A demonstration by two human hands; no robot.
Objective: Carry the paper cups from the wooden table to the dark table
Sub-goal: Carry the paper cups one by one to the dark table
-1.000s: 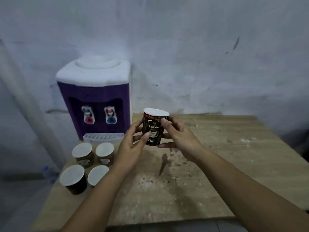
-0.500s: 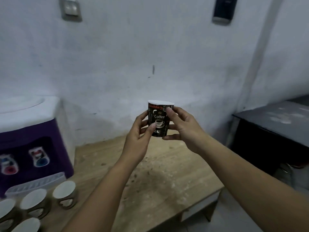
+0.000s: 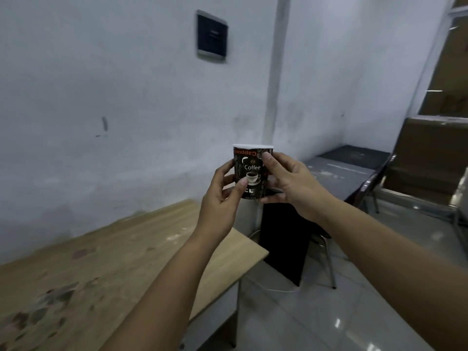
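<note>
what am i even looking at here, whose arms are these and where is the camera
The camera sits on a person's head, looking forward and down, so the two bare arms reaching into the picture are that person's own. Both the left hand and the right hand hold one upright paper cup, dark with "Coffee" printed on it. Below left is the wooden table, worn and stained, with no cups on the part in view. Ahead to the right is the dark table, where the cup is meant to go. The wall behind carries a small dark panel.
</note>
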